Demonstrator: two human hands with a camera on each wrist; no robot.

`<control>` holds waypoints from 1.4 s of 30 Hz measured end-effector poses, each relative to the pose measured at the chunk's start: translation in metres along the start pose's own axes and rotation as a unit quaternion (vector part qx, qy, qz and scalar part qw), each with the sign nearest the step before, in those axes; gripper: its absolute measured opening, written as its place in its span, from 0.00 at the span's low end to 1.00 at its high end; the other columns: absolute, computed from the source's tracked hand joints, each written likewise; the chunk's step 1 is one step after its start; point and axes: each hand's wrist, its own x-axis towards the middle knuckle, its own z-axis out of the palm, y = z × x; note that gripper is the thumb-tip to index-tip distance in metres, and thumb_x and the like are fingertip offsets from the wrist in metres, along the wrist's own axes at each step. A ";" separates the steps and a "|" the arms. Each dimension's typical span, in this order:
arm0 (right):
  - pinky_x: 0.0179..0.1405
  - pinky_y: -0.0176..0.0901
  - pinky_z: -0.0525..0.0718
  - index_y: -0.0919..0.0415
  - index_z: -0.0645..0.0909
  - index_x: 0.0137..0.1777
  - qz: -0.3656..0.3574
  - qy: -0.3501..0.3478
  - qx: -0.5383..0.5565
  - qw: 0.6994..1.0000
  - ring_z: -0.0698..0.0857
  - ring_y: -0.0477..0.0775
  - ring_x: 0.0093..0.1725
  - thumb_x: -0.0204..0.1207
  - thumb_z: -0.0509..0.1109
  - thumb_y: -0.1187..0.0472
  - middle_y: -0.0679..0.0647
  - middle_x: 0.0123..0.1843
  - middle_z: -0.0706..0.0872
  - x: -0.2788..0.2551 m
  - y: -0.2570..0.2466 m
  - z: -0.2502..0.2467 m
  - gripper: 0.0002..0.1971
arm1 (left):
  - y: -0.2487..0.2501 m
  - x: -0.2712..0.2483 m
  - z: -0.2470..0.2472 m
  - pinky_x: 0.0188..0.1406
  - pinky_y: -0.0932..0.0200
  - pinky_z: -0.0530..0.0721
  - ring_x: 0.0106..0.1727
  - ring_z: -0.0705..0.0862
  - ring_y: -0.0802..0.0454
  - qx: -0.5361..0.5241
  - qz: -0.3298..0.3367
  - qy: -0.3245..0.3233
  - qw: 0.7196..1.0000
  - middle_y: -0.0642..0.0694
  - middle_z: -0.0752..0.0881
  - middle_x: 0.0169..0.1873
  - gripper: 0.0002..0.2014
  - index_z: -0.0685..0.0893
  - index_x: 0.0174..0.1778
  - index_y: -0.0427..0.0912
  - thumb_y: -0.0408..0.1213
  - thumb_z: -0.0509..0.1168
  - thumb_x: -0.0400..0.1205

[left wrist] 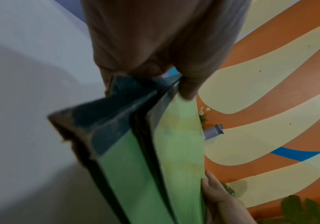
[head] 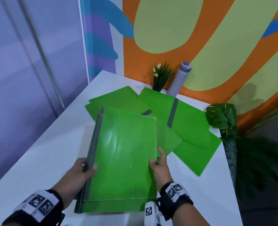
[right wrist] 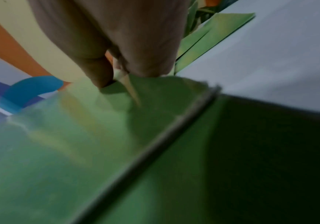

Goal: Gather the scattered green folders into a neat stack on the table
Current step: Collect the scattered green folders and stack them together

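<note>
I hold a small pile of green folders [head: 125, 154] with grey spines tilted above the white table [head: 42, 154], near its front. My left hand [head: 79, 173] grips the pile at the spine side, thumb on top; the left wrist view shows the same pile of green folders [left wrist: 176, 151] edge-on, with the left hand [left wrist: 155, 53] around the grey spines. My right hand [head: 159, 167] pinches the right edge, and the right wrist view shows that right hand [right wrist: 117, 53] with its thumb on the folder cover [right wrist: 59, 144]. Several more green folders [head: 188, 128] lie scattered behind.
A small potted plant [head: 160, 77] and a lilac water bottle [head: 179, 79] stand at the back of the table against the orange and yellow wall. A large leafy plant [head: 224, 118] stands off the table's right edge. The table's left side is bare white.
</note>
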 end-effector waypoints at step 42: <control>0.77 0.59 0.65 0.50 0.51 0.84 0.047 -0.036 -0.124 0.991 0.65 0.62 0.80 0.80 0.63 0.43 0.58 0.85 0.58 -0.063 0.029 -0.037 0.37 | -0.015 0.002 0.014 0.70 0.34 0.71 0.64 0.76 0.41 0.012 0.025 -0.036 0.999 0.48 0.77 0.56 0.20 0.67 0.68 0.51 0.32 0.62 0.83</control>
